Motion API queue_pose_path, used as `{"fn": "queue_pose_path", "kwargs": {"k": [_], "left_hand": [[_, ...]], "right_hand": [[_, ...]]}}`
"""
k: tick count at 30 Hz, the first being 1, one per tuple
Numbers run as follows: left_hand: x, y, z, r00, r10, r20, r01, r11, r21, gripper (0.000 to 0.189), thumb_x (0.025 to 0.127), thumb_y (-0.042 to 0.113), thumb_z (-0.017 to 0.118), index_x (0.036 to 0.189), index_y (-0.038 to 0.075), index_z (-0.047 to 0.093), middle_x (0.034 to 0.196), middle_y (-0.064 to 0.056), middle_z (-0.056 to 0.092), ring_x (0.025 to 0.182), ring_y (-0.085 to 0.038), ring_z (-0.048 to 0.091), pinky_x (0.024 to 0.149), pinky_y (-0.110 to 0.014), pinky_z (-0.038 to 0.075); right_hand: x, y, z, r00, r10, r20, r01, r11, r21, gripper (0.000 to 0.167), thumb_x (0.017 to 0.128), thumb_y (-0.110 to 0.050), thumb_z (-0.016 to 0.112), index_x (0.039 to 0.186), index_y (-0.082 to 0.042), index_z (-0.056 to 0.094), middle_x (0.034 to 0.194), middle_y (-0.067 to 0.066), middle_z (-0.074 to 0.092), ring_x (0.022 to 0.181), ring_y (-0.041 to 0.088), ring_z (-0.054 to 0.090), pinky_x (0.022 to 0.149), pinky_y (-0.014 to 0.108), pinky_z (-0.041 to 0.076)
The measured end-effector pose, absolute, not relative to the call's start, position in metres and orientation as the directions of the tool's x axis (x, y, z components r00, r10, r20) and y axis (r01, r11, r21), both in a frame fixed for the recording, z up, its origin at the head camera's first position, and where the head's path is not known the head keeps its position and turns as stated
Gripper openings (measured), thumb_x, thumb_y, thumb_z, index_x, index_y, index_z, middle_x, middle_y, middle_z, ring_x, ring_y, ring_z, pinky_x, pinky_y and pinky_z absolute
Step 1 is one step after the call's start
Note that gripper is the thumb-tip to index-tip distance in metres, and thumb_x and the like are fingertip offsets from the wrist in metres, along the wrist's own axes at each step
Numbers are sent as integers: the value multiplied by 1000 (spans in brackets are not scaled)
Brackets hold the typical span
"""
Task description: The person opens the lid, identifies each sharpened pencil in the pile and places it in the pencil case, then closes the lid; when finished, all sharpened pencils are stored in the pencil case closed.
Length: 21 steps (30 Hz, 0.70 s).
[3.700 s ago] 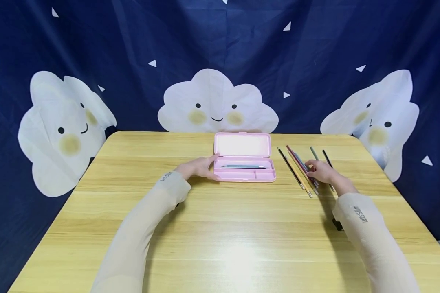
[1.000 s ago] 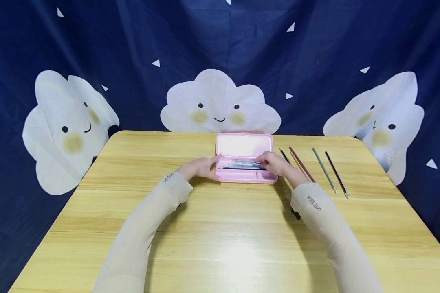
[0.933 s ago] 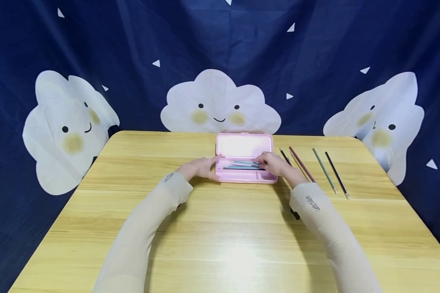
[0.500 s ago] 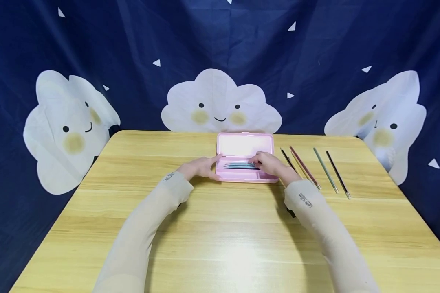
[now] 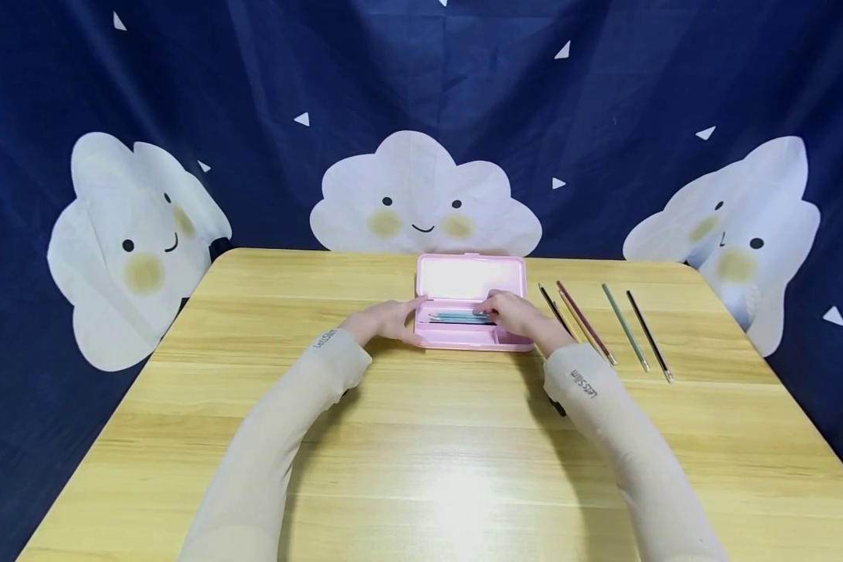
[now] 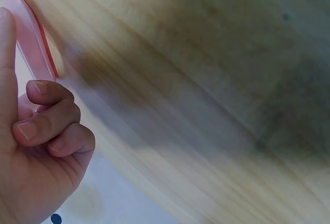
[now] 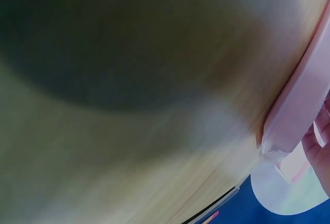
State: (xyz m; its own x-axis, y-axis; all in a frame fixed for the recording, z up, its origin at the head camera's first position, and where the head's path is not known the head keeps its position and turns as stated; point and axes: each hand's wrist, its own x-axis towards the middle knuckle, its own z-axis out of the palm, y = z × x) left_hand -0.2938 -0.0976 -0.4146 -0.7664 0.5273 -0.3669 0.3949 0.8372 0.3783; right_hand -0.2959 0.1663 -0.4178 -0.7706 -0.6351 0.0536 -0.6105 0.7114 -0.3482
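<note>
A pink pencil case (image 5: 457,336) stands at the back middle of the table, its lid (image 5: 471,277) tipped up behind it. Spanning its left end, my left hand (image 5: 385,321) grips the case between thumb and forefinger; the left wrist view shows the other fingers (image 6: 54,126) curled. Light blue-green pencils (image 5: 457,318) lie lengthwise in the rear compartment. My right hand (image 5: 516,313) reaches in over the case's right end, curled fingers holding these pencils near their right ends, which it hides. The right wrist view catches only part of the right hand (image 7: 322,157) above the case's wall (image 7: 299,100).
Right of the case, several pencils lie slanted on the wooden table (image 5: 393,453): a black one (image 5: 553,306), a yellow one partly covered, a red one (image 5: 586,322), a green one (image 5: 625,326) and another black one (image 5: 649,335). A dark blue cloud-print curtain (image 5: 421,78) hangs behind.
My right hand has carried blue-green pencils from the loose group into the case, then shifted slightly left, and they now lie straighter. My left hand has stayed on the case's left end.
</note>
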Motion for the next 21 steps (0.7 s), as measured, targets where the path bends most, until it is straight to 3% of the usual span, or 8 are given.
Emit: {"fn": "queue_pose_path", "kwargs": {"k": [12,21], "left_hand": [[-294,-97,-413,-765,514,-387,368,843,393,103,74,54,67,148,22,3,148,-17,23,134,-29,27,109,-39,22],[-293,-97,-411,-773,503,-387,369,852,372,105,72,57,67,148,24,3,147,-21,24,133,-31,28,108,-41,24]], "right_hand": [[-293,181,-417,-788,-602,127,-577,652,-491,25,80,12,57,102,6,66,84,15,62,82,29,58,77,40,48],[-286,201,-409,-824,-553,125,-529,672,-517,22,80,9,59,101,8,65,83,15,61,78,25,54,74,39,46]]}}
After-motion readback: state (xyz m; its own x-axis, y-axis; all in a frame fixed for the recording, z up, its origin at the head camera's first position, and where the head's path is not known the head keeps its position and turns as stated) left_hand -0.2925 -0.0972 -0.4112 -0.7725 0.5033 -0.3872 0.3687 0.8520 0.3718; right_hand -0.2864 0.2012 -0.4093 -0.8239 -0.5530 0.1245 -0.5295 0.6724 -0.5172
